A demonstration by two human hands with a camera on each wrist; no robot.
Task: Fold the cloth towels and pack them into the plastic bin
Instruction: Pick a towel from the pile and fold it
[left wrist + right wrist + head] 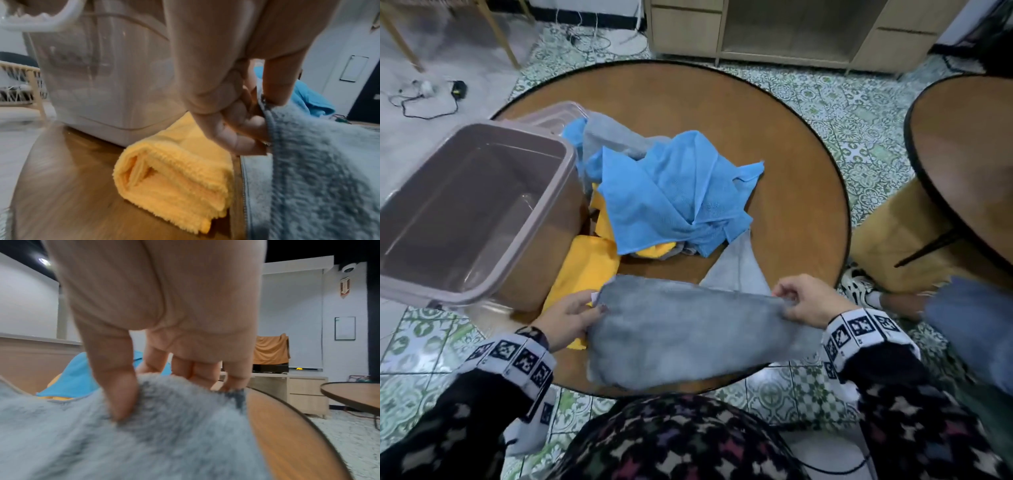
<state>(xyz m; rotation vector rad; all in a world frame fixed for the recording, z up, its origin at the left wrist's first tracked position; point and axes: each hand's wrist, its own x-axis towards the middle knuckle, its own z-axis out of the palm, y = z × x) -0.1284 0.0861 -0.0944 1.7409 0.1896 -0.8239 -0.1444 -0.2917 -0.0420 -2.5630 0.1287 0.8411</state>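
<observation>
A fluffy grey towel (688, 329) hangs stretched over the near edge of the round table, lifted at its top edge. My left hand (571, 315) pinches its left corner, thumb and fingers curled on the hem (265, 113). My right hand (798, 301) pinches the right corner, thumb pressed into the pile (123, 395). The grey towel (144, 443) fills the lower right wrist view. A folded yellow towel (174, 181) lies beside my left hand, next to the plastic bin (465, 209), which stands open with nothing inside at the table's left.
A heap of blue towels (674, 192) with grey and yellow ones under it sits mid-table. The bin's lid (551, 116) lies behind the bin. A second round table (962, 164) stands at the right, with a person's leg and shoe (859, 284) below it.
</observation>
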